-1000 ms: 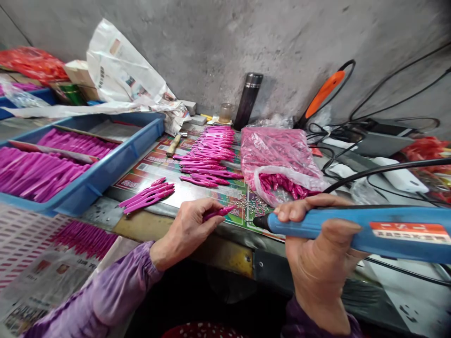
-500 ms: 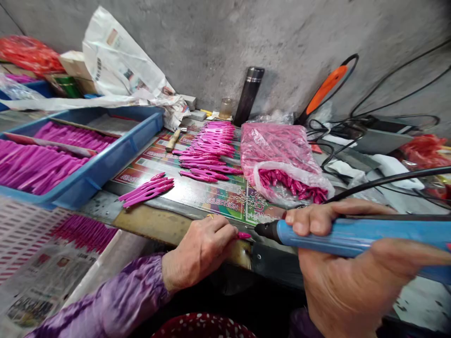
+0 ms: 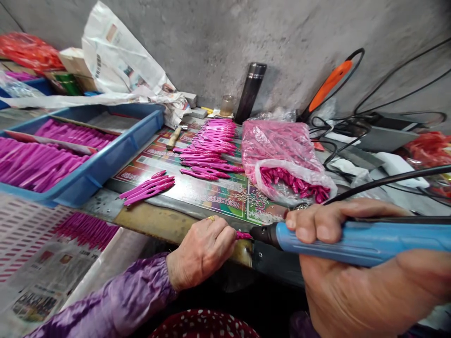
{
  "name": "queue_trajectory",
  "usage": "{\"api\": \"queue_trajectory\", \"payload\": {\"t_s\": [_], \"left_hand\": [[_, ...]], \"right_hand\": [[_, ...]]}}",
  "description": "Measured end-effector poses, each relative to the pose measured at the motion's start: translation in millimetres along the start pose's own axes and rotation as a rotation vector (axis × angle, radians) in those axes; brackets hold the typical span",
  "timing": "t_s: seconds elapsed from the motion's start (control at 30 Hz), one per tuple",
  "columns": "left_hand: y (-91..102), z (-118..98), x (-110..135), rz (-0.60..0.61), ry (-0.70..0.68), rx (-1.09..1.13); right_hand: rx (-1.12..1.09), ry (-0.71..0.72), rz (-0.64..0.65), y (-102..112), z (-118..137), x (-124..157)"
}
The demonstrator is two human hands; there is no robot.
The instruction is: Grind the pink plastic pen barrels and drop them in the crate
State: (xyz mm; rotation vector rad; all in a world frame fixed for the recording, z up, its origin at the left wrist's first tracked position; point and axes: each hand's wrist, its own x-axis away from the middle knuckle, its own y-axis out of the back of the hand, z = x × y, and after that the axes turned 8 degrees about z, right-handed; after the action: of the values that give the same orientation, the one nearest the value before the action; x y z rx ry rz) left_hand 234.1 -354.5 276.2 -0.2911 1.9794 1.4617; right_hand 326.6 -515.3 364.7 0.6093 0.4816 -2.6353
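My left hand [image 3: 206, 249] is closed around a slim pink piece [image 3: 244, 235] at the table's front edge, so most of the piece is hidden. My right hand [image 3: 352, 263] wraps around a blue electric screwdriver [image 3: 331, 237], held level and pointing left. Its black nose meets the exposed end of the pink piece; the bit itself cannot be made out. Tiny metal parts [image 3: 260, 202], perhaps screws, lie scattered just beyond. A small group of slender pink pieces [image 3: 148, 188] rests left of my left hand, and a longer row of them [image 3: 211, 148] lies behind.
A plastic bag [image 3: 282, 145] of pink pieces stands behind the screwdriver. At left is a blue tray [image 3: 102, 164] holding more. A dark flask [image 3: 251, 93], an orange-handled tool [image 3: 331, 84] and black cables [image 3: 398, 180] are at the back and right. A small hammer [image 3: 174, 138] lies mid-table.
The screwdriver has shifted slightly left, and its nose now meets the end of the pink piece, where a small gap showed before. My left hand stays almost in place.
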Motion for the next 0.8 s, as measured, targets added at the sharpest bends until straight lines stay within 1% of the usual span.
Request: {"api": "queue_trajectory", "payload": {"t_s": [0.17,0.37,0.4,0.47,0.63,0.8], "left_hand": [[0.5,0.1,0.3,0.005,0.003,0.013],[-1.9,2.0,1.5,-0.001,-0.022,-0.059],[-2.6,2.3,2.4,-0.004,-0.033,-0.068],[-3.6,3.1,4.3,-0.003,-0.053,-0.075],[-2.6,3.1,6.9,0.018,-0.064,-0.084],[2.0,1.0,6.6,0.011,-0.082,-0.09]], "right_hand": [[-0.027,-0.007,0.019,0.9,-0.5,0.3],[-0.064,-0.028,-0.011,-10.0,4.2,1.0],[-0.07,-0.049,-0.067,-11.4,4.9,1.1],[-0.084,-0.069,-0.089,-11.7,5.6,1.0],[-0.014,-0.012,-0.051,1.4,3.3,0.0],[0.045,0.022,-0.117,14.0,1.4,-2.9]]}}
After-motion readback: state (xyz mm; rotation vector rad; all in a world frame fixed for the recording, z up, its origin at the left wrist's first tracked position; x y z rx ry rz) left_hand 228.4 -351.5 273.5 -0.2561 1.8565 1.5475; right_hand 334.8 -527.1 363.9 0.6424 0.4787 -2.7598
